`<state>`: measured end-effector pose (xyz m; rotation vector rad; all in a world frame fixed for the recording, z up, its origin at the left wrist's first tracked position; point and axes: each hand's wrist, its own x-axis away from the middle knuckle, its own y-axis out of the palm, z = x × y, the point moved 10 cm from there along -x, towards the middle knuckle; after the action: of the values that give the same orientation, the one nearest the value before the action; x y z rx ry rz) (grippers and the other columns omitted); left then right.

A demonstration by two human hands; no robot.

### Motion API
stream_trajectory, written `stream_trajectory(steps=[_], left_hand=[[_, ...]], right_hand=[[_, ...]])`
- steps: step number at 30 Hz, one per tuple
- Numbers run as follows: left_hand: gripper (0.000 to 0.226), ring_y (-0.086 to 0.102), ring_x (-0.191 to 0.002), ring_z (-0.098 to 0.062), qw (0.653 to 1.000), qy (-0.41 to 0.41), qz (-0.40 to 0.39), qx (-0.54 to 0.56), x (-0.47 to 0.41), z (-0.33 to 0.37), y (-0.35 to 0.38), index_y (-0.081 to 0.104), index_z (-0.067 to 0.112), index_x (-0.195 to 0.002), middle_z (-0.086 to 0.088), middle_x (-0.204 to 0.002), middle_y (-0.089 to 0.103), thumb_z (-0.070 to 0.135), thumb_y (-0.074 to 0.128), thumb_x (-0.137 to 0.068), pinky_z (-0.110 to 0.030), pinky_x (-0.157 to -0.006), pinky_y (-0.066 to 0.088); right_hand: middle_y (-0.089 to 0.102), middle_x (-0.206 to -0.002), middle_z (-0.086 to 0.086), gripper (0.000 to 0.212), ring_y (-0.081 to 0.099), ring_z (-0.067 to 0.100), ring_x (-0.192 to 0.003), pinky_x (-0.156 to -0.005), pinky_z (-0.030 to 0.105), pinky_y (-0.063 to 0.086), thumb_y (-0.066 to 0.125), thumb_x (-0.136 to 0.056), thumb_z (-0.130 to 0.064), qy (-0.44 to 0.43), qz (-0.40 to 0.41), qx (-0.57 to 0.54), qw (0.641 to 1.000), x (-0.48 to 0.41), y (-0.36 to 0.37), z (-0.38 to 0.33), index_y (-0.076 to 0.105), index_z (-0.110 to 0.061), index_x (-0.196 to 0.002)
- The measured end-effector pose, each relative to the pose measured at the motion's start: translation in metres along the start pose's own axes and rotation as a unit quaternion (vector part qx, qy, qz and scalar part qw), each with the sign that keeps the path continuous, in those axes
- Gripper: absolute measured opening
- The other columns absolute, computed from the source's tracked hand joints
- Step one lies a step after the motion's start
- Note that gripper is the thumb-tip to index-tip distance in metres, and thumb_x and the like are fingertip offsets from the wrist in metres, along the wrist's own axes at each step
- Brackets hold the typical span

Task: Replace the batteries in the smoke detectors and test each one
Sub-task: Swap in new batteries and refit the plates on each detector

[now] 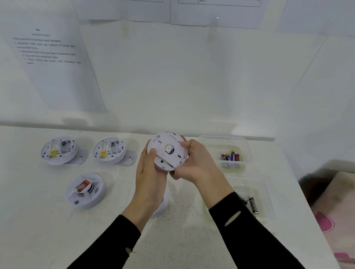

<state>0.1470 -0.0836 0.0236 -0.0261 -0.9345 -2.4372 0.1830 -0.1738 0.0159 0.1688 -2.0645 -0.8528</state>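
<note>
Printed sheets (54,58) hang on the white wall (179,72) behind a white table (19,216).

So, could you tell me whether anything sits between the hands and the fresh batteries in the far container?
Nothing visible does. The left hand and right hand both hold the smoke detector, and the bare table leads straight to the open container with the batteries.

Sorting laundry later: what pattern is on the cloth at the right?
Pink dots on the pale cloth, head view.
</note>
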Motion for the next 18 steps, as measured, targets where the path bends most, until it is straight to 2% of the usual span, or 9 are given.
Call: stream_trajectory(steps=[2,5,7,10,14,18], left_hand=[[0.039,0.06,-0.124,-0.024,1.0,0.0,0.006,-0.001,0.0002,0.0007,-0.0007,0.047,0.006,-0.143,-0.014,-0.138,0.059,0.016,0.035,-0.107,-0.039,-0.104,0.048],[0.038,0.067,-0.11,-0.018,1.0,0.005,0.024,-0.003,0.0003,0.0009,-0.0038,0.048,0.003,-0.141,-0.016,-0.135,0.061,0.017,0.037,-0.107,-0.028,-0.084,0.058],[0.038,0.068,-0.104,-0.017,1.0,0.004,0.027,0.005,-0.0005,-0.0004,-0.0048,0.048,0.001,-0.14,-0.018,-0.134,0.061,0.017,0.039,-0.107,-0.026,-0.079,0.058],[0.039,0.068,-0.105,-0.019,0.999,-0.003,0.03,0.013,-0.0002,-0.0012,-0.0027,0.049,-0.001,-0.139,-0.017,-0.132,0.062,0.02,0.041,-0.106,-0.033,-0.087,0.058],[0.037,0.066,-0.112,-0.025,0.999,-0.002,0.032,0.016,-0.0015,-0.0049,-0.0028,0.053,0.001,-0.134,-0.014,-0.125,0.066,0.023,0.041,-0.106,-0.038,-0.093,0.056],[0.036,0.061,-0.121,-0.032,0.999,-0.02,0.035,0.034,-0.0073,-0.0088,-0.0042,0.053,0.001,-0.132,-0.019,-0.129,0.064,0.023,0.041,-0.107,-0.045,-0.102,0.05]], right_hand=[[0.064,-0.106,0.001,0.034,0.057,0.027,-0.095,-0.066,0.032,0.037,0.047,-0.08,-0.008,-0.002,0.004,-0.001,1.0,-0.0003,0.0013,-0.0001,0.065,-0.03,-0.097],[0.066,-0.103,0.003,0.031,0.058,0.028,-0.092,-0.067,0.032,0.038,0.045,-0.08,-0.007,-0.002,-0.002,-0.004,1.0,0.0024,0.0052,0.0013,0.065,-0.028,-0.093],[0.066,-0.102,0.004,0.027,0.058,0.028,-0.092,-0.067,0.032,0.038,0.044,-0.08,-0.007,-0.002,0.0,-0.012,1.0,0.006,0.0052,0.003,0.063,-0.025,-0.089],[0.065,-0.109,0.003,0.032,0.059,0.027,-0.092,-0.063,0.032,0.038,0.046,-0.08,-0.007,-0.009,0.009,-0.025,1.0,0.0068,0.0026,0.0033,0.061,-0.029,-0.096],[0.066,-0.117,0.002,0.031,0.062,0.029,-0.103,-0.067,0.033,0.043,0.047,-0.077,-0.006,-0.01,0.018,-0.047,0.999,0.0032,0.0015,0.0072,0.056,-0.029,-0.096],[0.066,-0.101,0.006,0.028,0.062,0.03,-0.086,-0.061,0.035,0.045,0.047,-0.082,-0.003,-0.012,-0.007,-0.094,0.995,0.0061,0.0068,0.0091,0.054,-0.028,-0.091]])
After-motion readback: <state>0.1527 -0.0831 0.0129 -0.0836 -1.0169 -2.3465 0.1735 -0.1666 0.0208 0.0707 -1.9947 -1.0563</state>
